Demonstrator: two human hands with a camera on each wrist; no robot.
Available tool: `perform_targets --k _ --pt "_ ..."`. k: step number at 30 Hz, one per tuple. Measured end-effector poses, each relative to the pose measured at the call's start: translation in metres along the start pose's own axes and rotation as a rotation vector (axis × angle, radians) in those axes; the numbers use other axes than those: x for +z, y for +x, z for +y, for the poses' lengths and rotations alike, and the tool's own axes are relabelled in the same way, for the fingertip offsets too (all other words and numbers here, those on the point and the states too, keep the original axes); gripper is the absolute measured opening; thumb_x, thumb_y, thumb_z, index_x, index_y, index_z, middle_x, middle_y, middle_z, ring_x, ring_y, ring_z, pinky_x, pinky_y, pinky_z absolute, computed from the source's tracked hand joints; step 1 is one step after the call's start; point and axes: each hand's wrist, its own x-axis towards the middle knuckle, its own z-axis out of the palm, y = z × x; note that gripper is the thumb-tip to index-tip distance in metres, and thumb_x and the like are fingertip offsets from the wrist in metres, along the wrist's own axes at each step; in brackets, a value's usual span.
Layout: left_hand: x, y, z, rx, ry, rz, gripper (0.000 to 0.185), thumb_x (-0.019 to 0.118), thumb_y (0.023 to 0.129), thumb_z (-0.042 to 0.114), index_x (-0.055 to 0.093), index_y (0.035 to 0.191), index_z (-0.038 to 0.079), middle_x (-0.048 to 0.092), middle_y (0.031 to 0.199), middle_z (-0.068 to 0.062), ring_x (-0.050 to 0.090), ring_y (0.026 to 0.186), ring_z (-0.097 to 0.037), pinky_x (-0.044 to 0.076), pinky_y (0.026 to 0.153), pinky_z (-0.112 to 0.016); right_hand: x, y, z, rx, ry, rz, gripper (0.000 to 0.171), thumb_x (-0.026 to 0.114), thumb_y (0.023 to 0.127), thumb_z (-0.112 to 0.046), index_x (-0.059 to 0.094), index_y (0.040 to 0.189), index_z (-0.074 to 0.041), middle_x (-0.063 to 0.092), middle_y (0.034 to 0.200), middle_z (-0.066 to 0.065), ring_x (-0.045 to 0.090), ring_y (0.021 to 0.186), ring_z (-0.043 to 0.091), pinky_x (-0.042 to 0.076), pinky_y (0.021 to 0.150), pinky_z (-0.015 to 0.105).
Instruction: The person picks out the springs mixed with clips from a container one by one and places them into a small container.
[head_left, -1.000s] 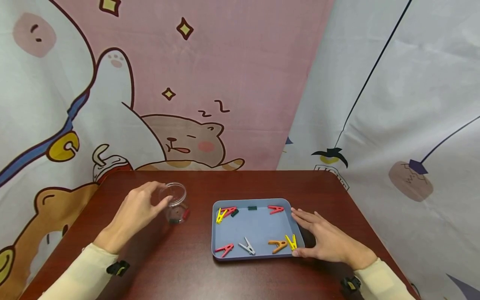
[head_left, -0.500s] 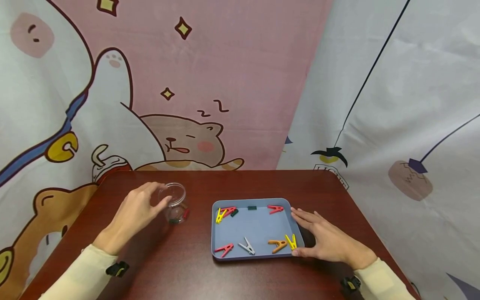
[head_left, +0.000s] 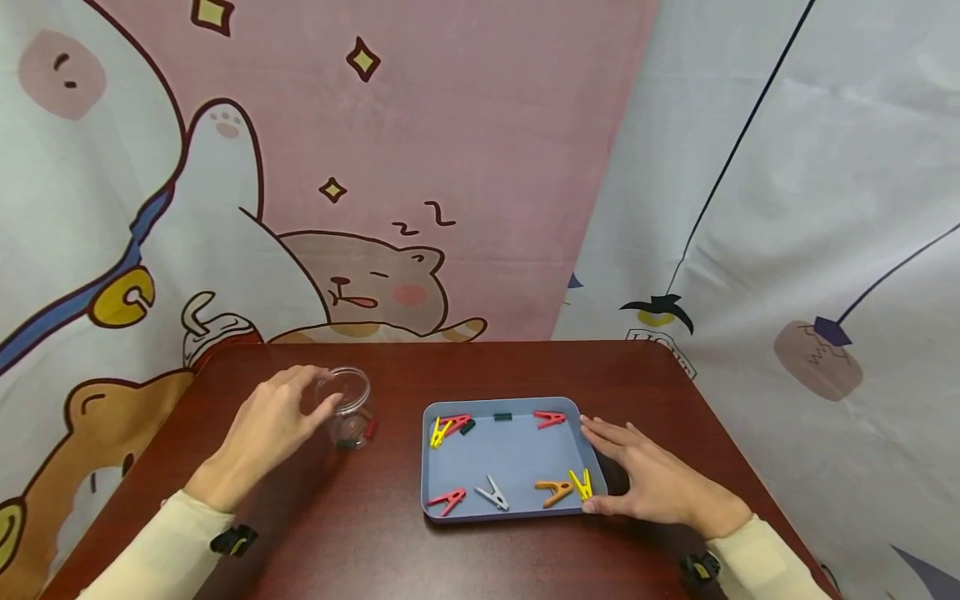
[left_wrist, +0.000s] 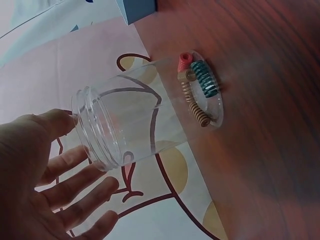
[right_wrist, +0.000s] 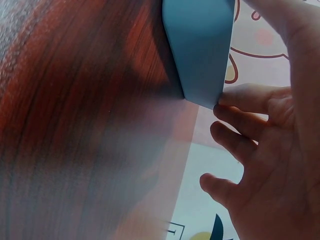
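My left hand (head_left: 303, 400) rests against the left side of a clear plastic jar (head_left: 350, 407) standing on the dark wooden table (head_left: 375, 550). In the left wrist view the thumb (left_wrist: 52, 125) touches the jar (left_wrist: 130, 120) at its rim, with the other fingers loosely spread beside it. A red piece (left_wrist: 184, 61), a green spring (left_wrist: 204, 80) and a tan spring (left_wrist: 194, 102) lie at the jar's bottom. My right hand (head_left: 615, 465) lies flat on the table against the right edge of a blue tray (head_left: 517, 454), thumb at its near right corner.
Scattered in the tray are red clips (head_left: 550, 417), yellow clips (head_left: 581, 483), an orange clip (head_left: 553, 490), a white clip (head_left: 492, 495) and a small green spring (head_left: 502, 417). Cartoon-printed cloth hangs behind and beside the table.
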Motion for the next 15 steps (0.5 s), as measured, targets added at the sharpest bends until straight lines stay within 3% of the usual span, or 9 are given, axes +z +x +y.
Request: perform_targets --k 7,15 --pt "0.002 0.002 0.006 0.097 0.021 0.071 0.033 0.098 0.093 0.021 0.085 0.12 0.006 0.087 0.111 -0.012 0.068 0.074 -0.019 0.059 0.065 -0.042 0.0 0.0 -0.002 -0.003 0.005 0.001 0.121 0.09 0.087 -0.08 0.051 0.175 -0.007 0.047 0.186 0.012 0.048 0.171 0.042 0.027 0.137 0.081" --pt "0.004 0.006 0.019 0.13 0.034 0.079 0.034 0.097 0.094 0.022 0.084 0.124 0.012 0.087 0.113 -0.007 0.075 0.091 -0.027 0.061 0.088 -0.063 0.0 0.001 -0.001 -0.021 -0.008 0.015 0.121 0.09 0.087 -0.08 0.052 0.175 -0.006 0.048 0.186 0.013 0.05 0.17 0.043 0.029 0.136 0.082"
